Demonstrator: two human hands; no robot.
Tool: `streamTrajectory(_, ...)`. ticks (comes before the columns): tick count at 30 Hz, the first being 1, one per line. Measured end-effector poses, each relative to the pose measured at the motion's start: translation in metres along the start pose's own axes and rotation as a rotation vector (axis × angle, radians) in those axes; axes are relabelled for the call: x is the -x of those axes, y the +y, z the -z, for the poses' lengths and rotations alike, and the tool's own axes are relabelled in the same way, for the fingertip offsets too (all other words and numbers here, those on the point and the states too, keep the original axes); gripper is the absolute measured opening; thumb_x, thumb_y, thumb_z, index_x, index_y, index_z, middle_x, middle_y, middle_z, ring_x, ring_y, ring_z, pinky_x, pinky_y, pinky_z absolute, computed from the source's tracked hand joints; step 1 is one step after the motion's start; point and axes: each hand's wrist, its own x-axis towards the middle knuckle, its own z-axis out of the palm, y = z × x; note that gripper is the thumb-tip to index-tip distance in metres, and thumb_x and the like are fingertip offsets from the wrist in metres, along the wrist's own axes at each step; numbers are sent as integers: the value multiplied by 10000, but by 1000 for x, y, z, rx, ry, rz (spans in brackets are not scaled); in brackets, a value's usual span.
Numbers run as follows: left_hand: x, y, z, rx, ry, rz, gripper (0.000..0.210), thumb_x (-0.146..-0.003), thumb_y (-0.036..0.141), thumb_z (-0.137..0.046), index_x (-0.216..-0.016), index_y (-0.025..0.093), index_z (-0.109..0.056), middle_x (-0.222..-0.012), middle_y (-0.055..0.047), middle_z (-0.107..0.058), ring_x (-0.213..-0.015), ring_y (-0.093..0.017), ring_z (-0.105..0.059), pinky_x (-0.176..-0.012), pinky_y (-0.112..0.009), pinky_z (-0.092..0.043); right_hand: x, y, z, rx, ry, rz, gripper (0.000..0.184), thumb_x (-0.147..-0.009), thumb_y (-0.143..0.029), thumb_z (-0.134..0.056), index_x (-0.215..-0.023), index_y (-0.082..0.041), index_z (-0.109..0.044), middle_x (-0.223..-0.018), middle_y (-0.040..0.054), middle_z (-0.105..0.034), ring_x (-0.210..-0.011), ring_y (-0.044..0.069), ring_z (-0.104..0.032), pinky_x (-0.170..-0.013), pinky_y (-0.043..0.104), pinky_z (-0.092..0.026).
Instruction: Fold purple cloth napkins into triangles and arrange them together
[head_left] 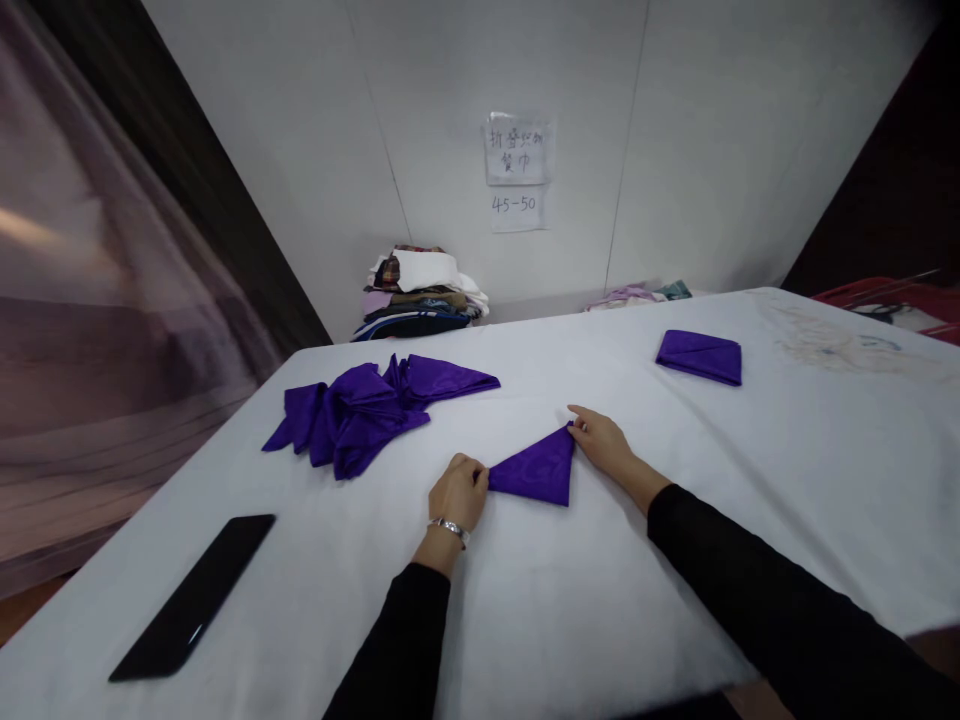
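Note:
A purple cloth napkin (536,468), folded into a triangle, lies between my hands on the white tablecloth (600,590). Its narrow left tip is pinched in my left hand (457,492), which wears a silver bracelet at the wrist. At the upper right corner, my right hand (600,440) grips the cloth between thumb and fingers. Beyond my left hand, several folded purple napkins (360,410) lie overlapping in a loose heap. Another purple napkin (699,357), folded into a flat rectangle, rests farther off to the right.
A black glossy tray-like slab (196,600) lies at the table's left side. Behind the far edge sits a stack of folded clothes (420,290) against the white wall, where paper signs (517,155) hang. A sheer curtain (112,300) borders the left.

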Motion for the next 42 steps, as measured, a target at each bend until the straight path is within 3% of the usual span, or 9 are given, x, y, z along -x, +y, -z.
streamTrajectory(6,1,1,-4,-76,43,16,188,-825,280,-438,-755,215,-600,-913,6,-585,-758,-130,-558,-573,-249,-346,-6,-2,1,51,-24,-47,353,-791,-247,-516,-1142,-219,-553,-784,1,-643,-722,157,-563,-623,256,-372)
streamTrajectory(17,0,-9,3,-154,42,65,216,-827,289,-443,-692,213,-594,-882,-21,-584,-779,-167,-561,-589,-271,-384,-7,-3,4,97,-54,-38,146,-781,-245,-510,-837,-220,-642,-818,17,-657,-743,169,-565,-610,258,-355)
streamTrajectory(19,-2,-2,4,-156,105,26,201,-828,255,-437,-756,210,-619,-925,-51,-599,-870,-197,-555,-670,-292,-416,-8,-3,4,102,-56,-34,146,-782,-245,-505,-821,-221,-643,-825,16,-659,-752,172,-567,-609,257,-355)
streamTrajectory(22,-3,24,-3,-53,192,-204,258,-845,315,-436,-999,196,-605,-1080,-97,-597,-1024,-229,-519,-875,-344,-391,-8,-3,4,111,-54,-31,145,-784,-248,-505,-817,-217,-642,-835,19,-663,-761,172,-571,-611,255,-355)
streamTrajectory(26,2,62,-28,26,23,-478,501,-829,482,-425,-1240,198,-465,-1336,-120,-440,-1257,-270,-338,-1050,-448,-206,-7,-5,5,144,-66,-29,148,-790,-254,-504,-822,-211,-641,-821,20,-667,-750,159,-578,-610,243,-360)
streamTrajectory(30,9,69,-46,-104,-186,-418,748,-799,651,-269,-1349,145,-316,-1441,-122,-268,-1339,-261,-167,-1085,-469,-99,-8,-7,6,188,-62,-46,150,-788,-267,-501,-787,-213,-642,-798,21,-669,-734,167,-580,-595,249,-363)
streamTrajectory(35,10,63,-48,-245,-228,-414,810,-796,675,-115,-1383,130,-229,-1471,-89,-194,-1355,-225,-98,-1098,-443,-79,-10,-8,9,218,-43,-65,184,-797,-251,-470,-796,-202,-648,-818,49,-660,-770,200,-583,-632,287,-405)
streamTrajectory(39,9,63,-49,-276,-218,-416,784,-809,649,-133,-1387,127,-217,-1473,-85,-192,-1355,-235,-85,-1098,-446,-83,4,-21,11,112,105,141,311,-873,-324,-384,-1065,-200,-595,-1097,82,-600,-1041,219,-516,-878,354,-398)
streamTrajectory(42,9,64,-49,-285,-217,-431,722,-826,593,-210,-1402,158,-177,-1475,-66,-190,-1355,-247,-78,-1097,-453,-80,23,-39,7,-10,-53,447,446,-888,-431,-360,-1272,-221,-450,-1298,72,-479,-1216,224,-384,-1026,420,-268)
